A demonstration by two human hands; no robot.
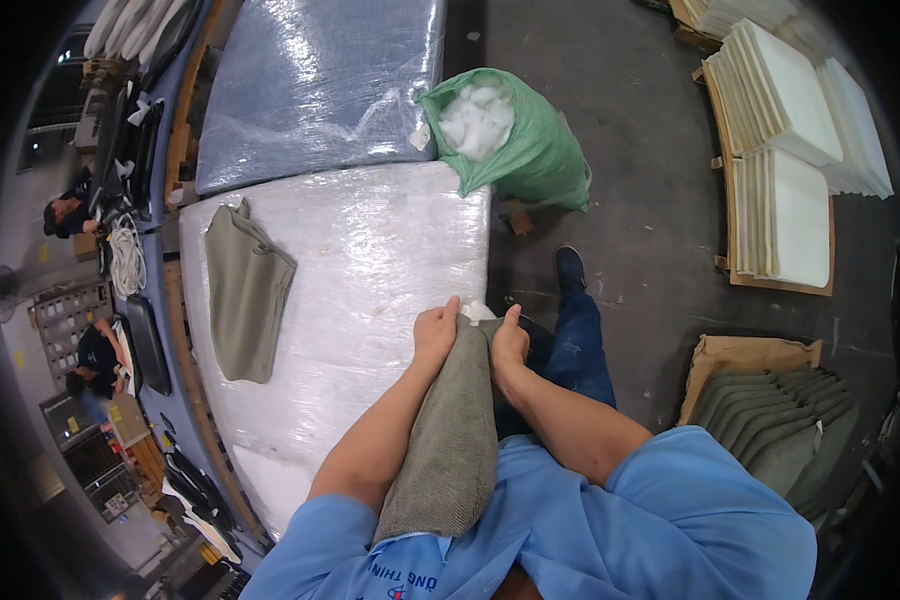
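Both my hands grip the mouth of a grey-green fabric cover (pixel 444 440), which hangs toward my chest. My left hand (pixel 436 330) pinches one side of its opening, thumb up. Across from it, my right hand (pixel 510 342) holds the other side. A tuft of white fibre stuffing (pixel 478 311) shows in the opening between them. Beyond my hands stands a green woven sack (pixel 545 150), open and full of white stuffing (pixel 478 120). A second grey-green fabric cover (pixel 245 300) lies flat on the plastic-wrapped white stack (pixel 360 240) to my left.
A blue-grey wrapped stack (pixel 320 80) sits farther off. At right are pallets of white foam slabs (pixel 785 215) and a carton of grey-green cushions (pixel 770 410). Two people work at far left, one (pixel 68 212) above the other (pixel 100 355), past a blue bench edge (pixel 185 370).
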